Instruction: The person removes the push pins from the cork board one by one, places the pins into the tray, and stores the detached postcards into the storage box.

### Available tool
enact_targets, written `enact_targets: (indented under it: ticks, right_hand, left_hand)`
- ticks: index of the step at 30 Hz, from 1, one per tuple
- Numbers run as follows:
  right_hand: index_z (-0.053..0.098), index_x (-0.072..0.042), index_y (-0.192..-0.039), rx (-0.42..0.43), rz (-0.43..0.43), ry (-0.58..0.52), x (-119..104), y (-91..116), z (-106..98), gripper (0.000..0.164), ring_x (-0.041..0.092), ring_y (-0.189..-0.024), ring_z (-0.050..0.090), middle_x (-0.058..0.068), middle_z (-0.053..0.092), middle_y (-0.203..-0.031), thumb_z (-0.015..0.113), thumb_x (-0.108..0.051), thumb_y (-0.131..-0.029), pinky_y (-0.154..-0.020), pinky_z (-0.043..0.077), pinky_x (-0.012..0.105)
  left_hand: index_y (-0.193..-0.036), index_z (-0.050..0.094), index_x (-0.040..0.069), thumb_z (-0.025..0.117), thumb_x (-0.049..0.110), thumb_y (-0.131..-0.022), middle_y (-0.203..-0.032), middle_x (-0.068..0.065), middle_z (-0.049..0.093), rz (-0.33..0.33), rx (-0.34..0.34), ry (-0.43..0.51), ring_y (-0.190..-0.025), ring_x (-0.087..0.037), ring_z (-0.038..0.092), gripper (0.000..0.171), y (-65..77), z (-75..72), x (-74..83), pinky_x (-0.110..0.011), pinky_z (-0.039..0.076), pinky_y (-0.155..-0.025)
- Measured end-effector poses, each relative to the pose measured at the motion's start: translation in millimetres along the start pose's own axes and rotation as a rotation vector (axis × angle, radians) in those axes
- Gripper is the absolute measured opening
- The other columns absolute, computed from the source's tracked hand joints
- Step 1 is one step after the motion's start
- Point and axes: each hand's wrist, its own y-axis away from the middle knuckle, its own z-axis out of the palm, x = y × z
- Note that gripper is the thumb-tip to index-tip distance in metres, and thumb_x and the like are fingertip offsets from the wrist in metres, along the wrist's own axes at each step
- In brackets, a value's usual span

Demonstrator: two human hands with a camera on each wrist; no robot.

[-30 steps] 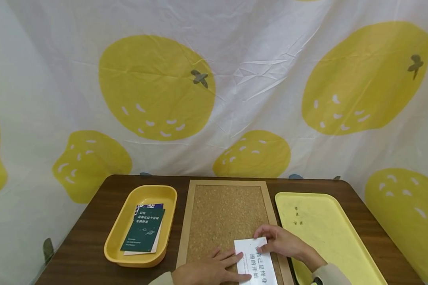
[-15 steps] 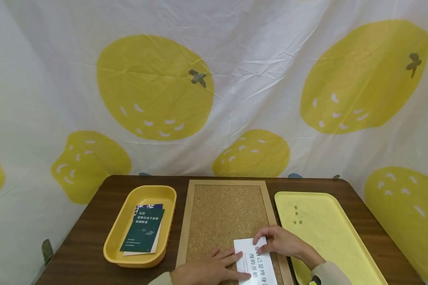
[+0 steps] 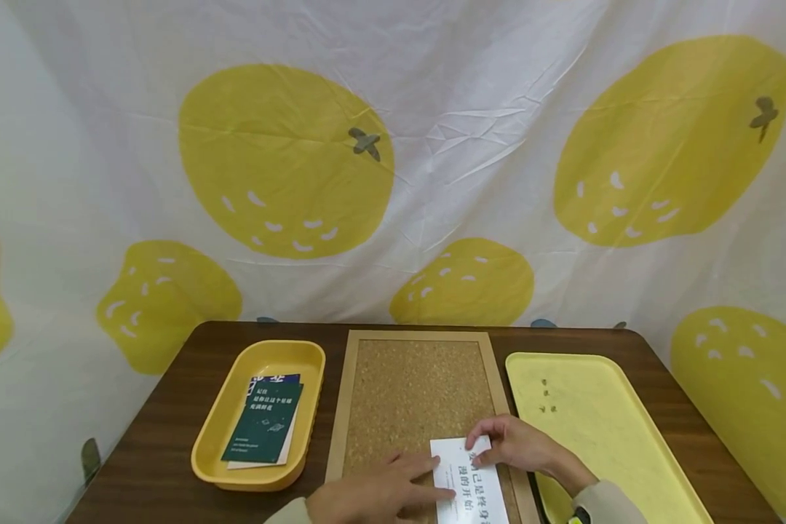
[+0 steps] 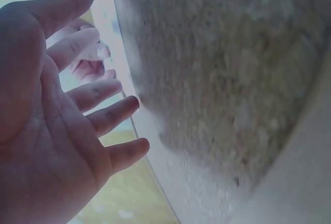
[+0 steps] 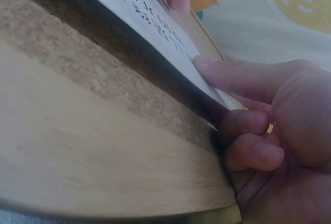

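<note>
A white card (image 3: 452, 466) printed with dark characters lies over the lower right of a wood-framed corkboard (image 3: 419, 393). My right hand (image 3: 520, 445) pinches the card near its upper right corner; in the right wrist view the thumb (image 5: 227, 74) is on its face and curled fingers are at its edge. That edge stands a little off the cork there. My left hand (image 3: 373, 491) has its fingers extended, with two fingertips at the card's left side; whether they touch it I cannot tell. The left wrist view shows the fingers (image 4: 111, 115) spread. The card's bottom is out of frame.
An orange-yellow basket (image 3: 209, 444) on the left holds several cards, a dark green card (image 3: 265, 426) on top. To the right lies a yellow tray (image 3: 602, 429) with several small dark bits (image 3: 544, 394). A lemon-print cloth (image 3: 432, 182) hangs behind the brown table (image 3: 144, 466).
My left hand has shifted slightly to the left, drawing its fingertips back toward the card's left edge. The right hand keeps its pinch, and the card stays in nearly the same place.
</note>
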Motion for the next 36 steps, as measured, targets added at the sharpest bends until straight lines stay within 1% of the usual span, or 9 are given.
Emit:
enact_targets:
  ticks: [4, 8, 12, 15, 18, 22, 28, 31, 36]
  right_hand:
    - [0.065, -0.003, -0.096, 0.0, -0.003, -0.008, -0.9, -0.2, 0.1, 0.018, 0.019, -0.084, 0.057, 0.012, 0.065, -0.096, 0.071, -0.009, -0.08, -0.069, 0.047, 0.025]
    - [0.065, -0.002, -0.095, 0.001, 0.004, -0.015, -0.6, -0.4, 1.0, 0.019, 0.02, -0.084, 0.057, 0.012, 0.065, -0.096, 0.072, -0.009, -0.079, -0.069, 0.047, 0.025]
    - [0.065, -0.002, -0.096, 0.002, 0.015, -0.025, 1.2, -0.9, 1.3, 0.019, 0.02, -0.083, 0.057, 0.012, 0.065, -0.095, 0.072, -0.009, -0.079, -0.068, 0.047, 0.026]
    - [0.065, -0.003, -0.095, 0.009, 0.021, -0.018, 1.9, -0.8, 1.1, 0.019, 0.019, -0.082, 0.056, 0.012, 0.065, -0.094, 0.072, -0.01, -0.079, -0.067, 0.046, 0.025]
    - [0.065, -0.003, -0.095, 0.015, 0.024, -0.008, 2.4, -0.7, 0.7, 0.02, 0.018, -0.081, 0.055, 0.011, 0.065, -0.093, 0.072, -0.011, -0.079, -0.066, 0.045, 0.025]
    - [0.065, -0.003, -0.096, 0.014, 0.024, -0.009, 3.1, -0.6, 0.6, 0.02, 0.017, -0.081, 0.055, 0.011, 0.065, -0.093, 0.073, -0.011, -0.079, -0.065, 0.044, 0.024]
    - [0.065, -0.003, -0.096, 0.016, 0.023, -0.023, 3.6, -0.9, 1.1, 0.02, 0.017, -0.08, 0.055, 0.011, 0.065, -0.092, 0.072, -0.01, -0.079, -0.065, 0.044, 0.024]
    - [0.065, -0.003, -0.096, 0.015, 0.022, -0.02, 2.8, -0.5, 1.3, 0.02, 0.016, -0.078, 0.055, 0.011, 0.065, -0.092, 0.072, -0.011, -0.079, -0.064, 0.044, 0.024]
    - [0.065, -0.003, -0.096, 0.009, 0.017, -0.013, 0.4, 0.8, 1.1, 0.02, 0.017, -0.081, 0.056, 0.011, 0.065, -0.093, 0.072, -0.011, -0.08, -0.066, 0.045, 0.025]
  left_hand:
    - [-0.141, 0.033, 0.042, 0.045, 0.052, -0.092, -0.147, 0.012, 0.029, 0.031, 0.041, -0.005, -0.13, -0.009, 0.034, 0.052, 5.0, -5.4, -1.2, -0.043, 0.033, -0.107]
    - [-0.141, 0.038, 0.037, 0.043, 0.051, -0.093, -0.14, 0.013, 0.037, 0.047, 0.093, -0.02, -0.121, -0.007, 0.04, 0.05, 12.8, -9.7, -3.7, -0.034, 0.041, -0.1]
    - [-0.139, 0.043, 0.03, 0.047, 0.047, -0.094, -0.134, 0.009, 0.044, 0.079, 0.18, -0.052, -0.117, -0.005, 0.044, 0.048, 21.3, -12.2, -7.9, -0.03, 0.042, -0.097]
    - [-0.138, 0.045, 0.025, 0.049, 0.043, -0.094, -0.135, 0.003, 0.048, 0.082, 0.237, -0.087, -0.121, -0.011, 0.046, 0.048, 26.3, -15.6, -9.7, -0.032, 0.042, -0.099]
    - [-0.137, 0.047, 0.024, 0.05, 0.044, -0.094, -0.137, -0.001, 0.048, 0.041, 0.264, -0.104, -0.124, -0.017, 0.046, 0.047, 31.2, -19.6, -11.5, -0.036, 0.042, -0.099]
    - [-0.136, 0.047, 0.03, 0.049, 0.048, -0.093, -0.141, -0.002, 0.044, -0.041, 0.283, -0.09, -0.128, -0.02, 0.043, 0.047, 37.8, -24.0, -13.8, -0.041, 0.04, -0.101]
    - [-0.136, 0.048, 0.03, 0.051, 0.048, -0.092, -0.147, -0.003, 0.036, -0.072, 0.351, -0.1, -0.135, -0.025, 0.034, 0.047, 50.3, -28.8, -20.6, -0.048, 0.032, -0.107]
    - [-0.137, 0.046, 0.034, 0.052, 0.048, -0.092, -0.149, -0.004, 0.033, -0.12, 0.363, -0.064, -0.136, -0.027, 0.031, 0.047, 58.0, -32.8, -25.3, -0.052, 0.03, -0.106]
    - [-0.138, 0.045, 0.032, 0.054, 0.046, -0.092, -0.151, -0.005, 0.028, -0.198, 0.421, 0.013, -0.138, -0.027, 0.027, 0.049, 73.8, -41.4, -36.4, -0.054, 0.028, -0.107]
